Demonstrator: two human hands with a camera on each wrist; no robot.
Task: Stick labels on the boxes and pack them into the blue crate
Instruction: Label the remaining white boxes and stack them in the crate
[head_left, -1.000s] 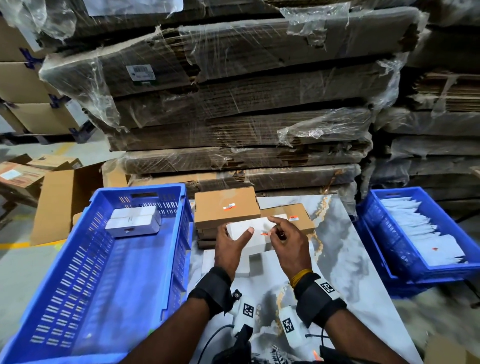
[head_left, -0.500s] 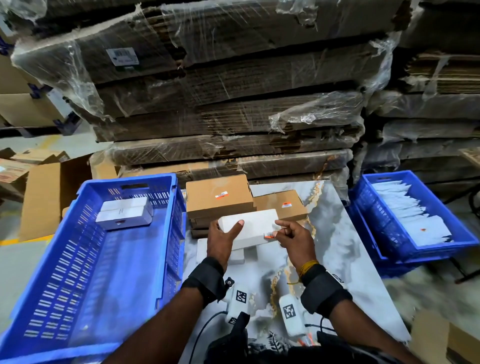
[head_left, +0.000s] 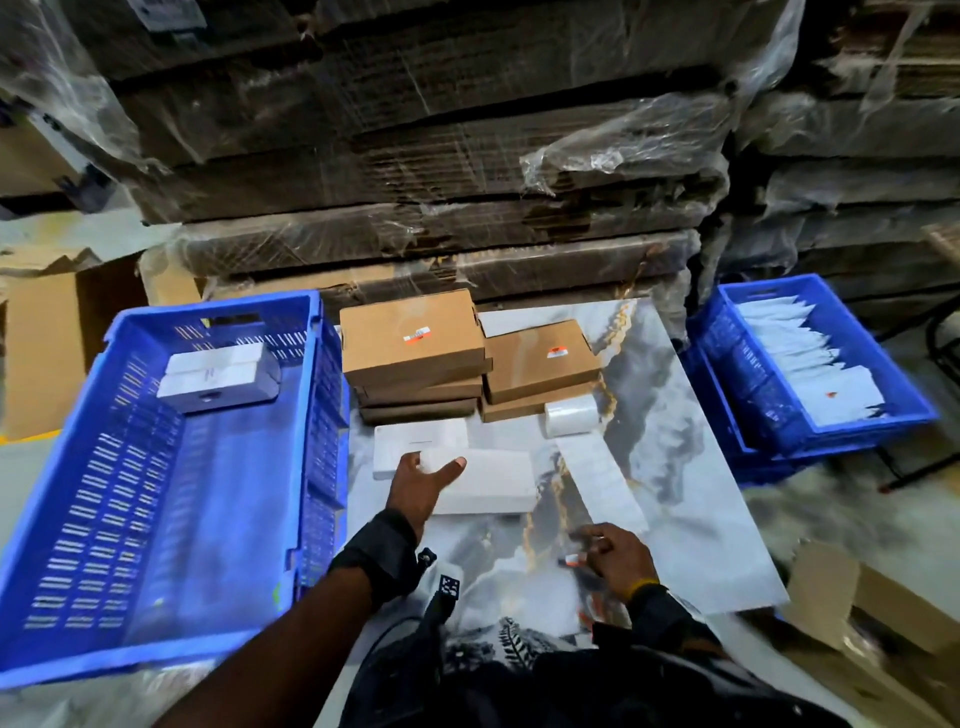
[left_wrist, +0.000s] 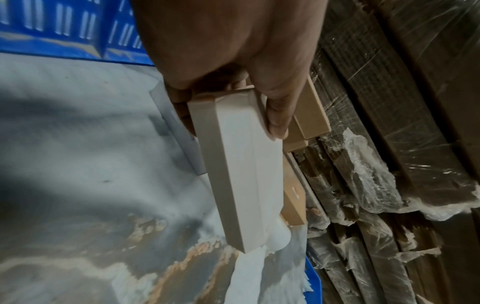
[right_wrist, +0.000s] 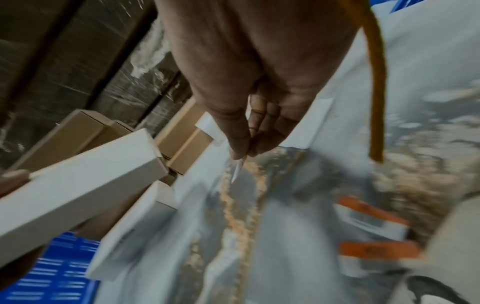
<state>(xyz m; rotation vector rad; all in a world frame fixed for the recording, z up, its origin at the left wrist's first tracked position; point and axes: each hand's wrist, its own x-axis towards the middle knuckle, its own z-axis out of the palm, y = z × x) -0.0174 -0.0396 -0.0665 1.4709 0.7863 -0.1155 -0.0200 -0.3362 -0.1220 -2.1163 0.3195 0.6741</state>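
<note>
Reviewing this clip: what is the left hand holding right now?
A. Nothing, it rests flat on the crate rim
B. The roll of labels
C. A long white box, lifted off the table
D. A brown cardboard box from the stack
C. The left hand has its grip round one end of the long white box, thumb on one face and fingers on the other, as the left wrist view shows.

L hand (head_left: 423, 480) reaches fwd, thumb on top and fingers under a white box (head_left: 485, 480), gripping its end. R hand (head_left: 615, 558) sits lower and nearer the body, thumb and forefinger pinching a small label (right_wrist: 237, 171), other fingers loosely curled.
</note>
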